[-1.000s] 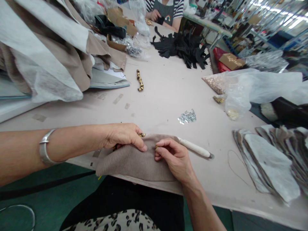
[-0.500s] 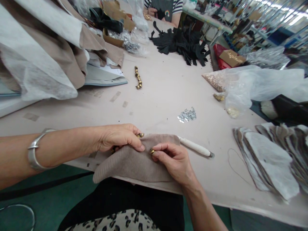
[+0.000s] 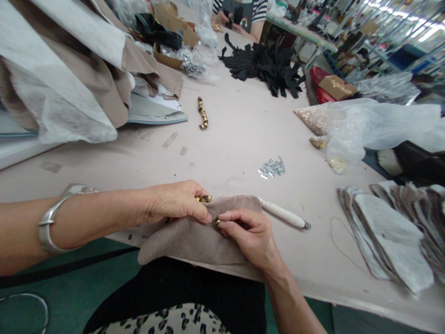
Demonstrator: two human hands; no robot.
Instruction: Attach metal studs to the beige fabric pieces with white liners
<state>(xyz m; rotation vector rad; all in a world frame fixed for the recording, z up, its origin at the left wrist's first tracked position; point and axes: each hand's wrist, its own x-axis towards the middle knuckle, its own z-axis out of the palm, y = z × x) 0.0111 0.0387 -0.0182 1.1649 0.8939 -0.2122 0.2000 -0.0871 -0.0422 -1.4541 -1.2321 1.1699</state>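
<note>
A piece of beige ribbed corduroy fabric (image 3: 187, 241) lies over the table's front edge. My left hand (image 3: 181, 202) is closed on its upper part, thumb on top; several brass-coloured snaps (image 3: 204, 198) show beneath its fingers. Between thumb and fingertips, my right hand (image 3: 248, 232) pinches one small brass snap (image 3: 218, 222) against the cloth, close to the left thumb. A white-handled tool (image 3: 283, 213) lies behind the fabric, its left end hidden. Beyond it is a small pile of silver metal washers (image 3: 271, 168). A row of brass snaps (image 3: 202, 113) lies farther back.
Large fabric pieces with white backing (image 3: 79, 79) are heaped at left. Stacked cut pieces (image 3: 389, 232) lie at right, below clear plastic bags (image 3: 392, 125). Black strips (image 3: 267, 65) are piled at the back, where another person (image 3: 239, 18) sits.
My right hand has brought the brass snap slightly down and left, onto the cloth near my left thumb. The left hand keeps its hold. The whole view has shifted slightly.
</note>
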